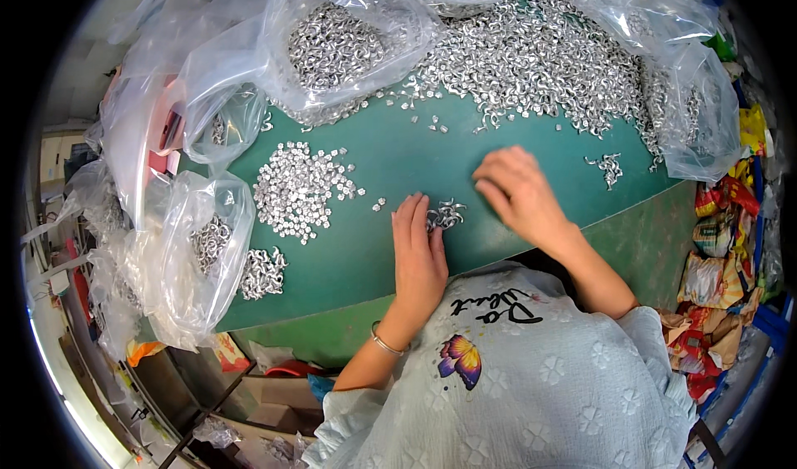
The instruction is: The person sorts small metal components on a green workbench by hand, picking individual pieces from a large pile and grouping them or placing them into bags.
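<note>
My left hand (418,257) rests on the green tabletop with its fingers stretched out, beside a small heap of curved silver metal pieces (447,215). The thumb lies along the near side of this heap. To the right, my right hand (521,199) is over the table, apart from the heap. Its fingers are loosely bent, the thumb is away from them, and I see nothing between them. Left of my hands spreads a group of small, chunky silver metal pieces (303,188), with a few strays (379,204) near my left fingers.
A large mound of curved metal pieces (540,58) covers the far side of the table (398,158). Clear plastic bags with metal pieces stand at the back (390,70), left (170,278) and right (706,129). Smaller piles lie near the left bag (263,273) and right edge (610,170).
</note>
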Motion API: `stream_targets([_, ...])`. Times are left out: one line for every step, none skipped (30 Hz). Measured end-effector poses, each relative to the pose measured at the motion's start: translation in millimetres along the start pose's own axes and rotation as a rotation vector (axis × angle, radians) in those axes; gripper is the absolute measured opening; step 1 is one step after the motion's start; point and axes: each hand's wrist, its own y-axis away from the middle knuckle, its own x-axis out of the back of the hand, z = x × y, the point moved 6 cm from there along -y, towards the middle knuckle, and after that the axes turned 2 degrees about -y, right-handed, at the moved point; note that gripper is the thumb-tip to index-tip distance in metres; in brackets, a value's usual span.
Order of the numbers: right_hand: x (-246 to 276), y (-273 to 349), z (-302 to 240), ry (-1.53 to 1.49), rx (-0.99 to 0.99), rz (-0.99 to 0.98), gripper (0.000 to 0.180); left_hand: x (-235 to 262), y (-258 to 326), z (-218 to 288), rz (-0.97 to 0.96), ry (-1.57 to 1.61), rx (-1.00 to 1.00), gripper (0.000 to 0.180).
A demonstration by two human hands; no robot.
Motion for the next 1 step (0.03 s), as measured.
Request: stream_targets([7.0,-2.3,8.8,0.048,-0.044,0.084,0.010,-2.1,0.9,-1.2,0.020,0.045,0.019,0.047])
